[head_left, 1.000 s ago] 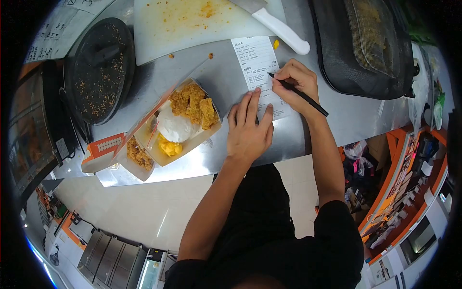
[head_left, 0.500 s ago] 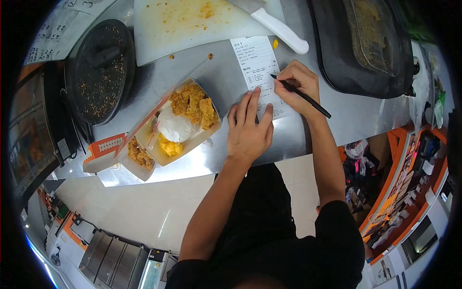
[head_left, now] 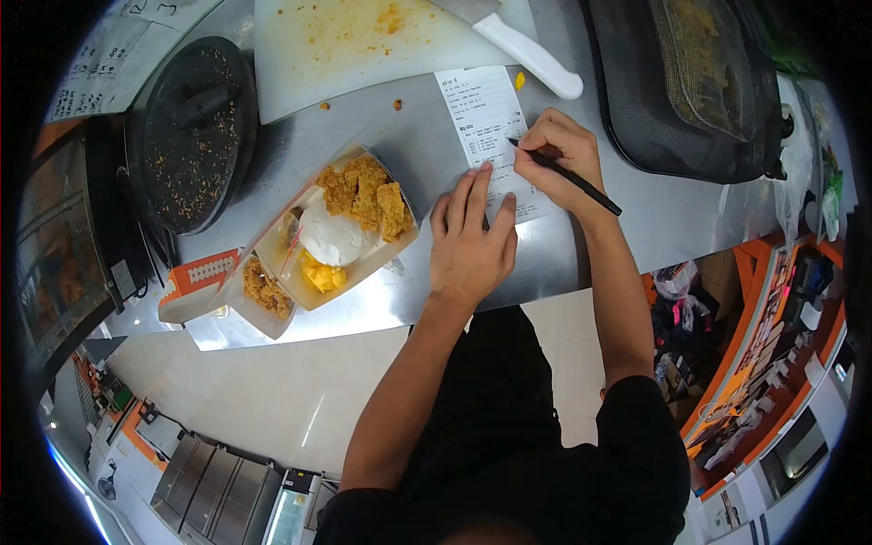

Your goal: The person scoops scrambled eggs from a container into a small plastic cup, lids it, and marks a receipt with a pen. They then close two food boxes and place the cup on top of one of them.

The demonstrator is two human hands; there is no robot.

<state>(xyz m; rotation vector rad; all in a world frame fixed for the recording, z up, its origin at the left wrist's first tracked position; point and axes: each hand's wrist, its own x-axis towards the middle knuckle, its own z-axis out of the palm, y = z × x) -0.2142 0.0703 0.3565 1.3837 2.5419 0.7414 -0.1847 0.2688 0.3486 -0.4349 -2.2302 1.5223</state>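
A long printed receipt (head_left: 486, 118) lies on the metal counter (head_left: 363, 118). My left hand (head_left: 470, 238) rests with fingers spread, its fingertips pressing the lower part of the paper. In my right hand (head_left: 563, 159) is a black pen (head_left: 577, 182), its tip at the middle of the receipt. Left of my left hand stands an open food box (head_left: 368, 263) holding fried chicken (head_left: 363, 193), a white rounded mound (head_left: 334, 233) and yellow food (head_left: 322, 272). A smaller box with fried pieces (head_left: 265, 289) touches its lower left side.
A stained white cutting board (head_left: 363, 59) lies at the back, with a white-handled knife (head_left: 527, 54) over its right edge. At the left sits a round black lid (head_left: 195, 136) with crumbs; a black mesh-topped container (head_left: 672, 91) stands at the right. Orange shelving (head_left: 754, 354) is below right.
My right hand and the pen have shifted very slightly up and left over the receipt. My left hand has stayed in place.
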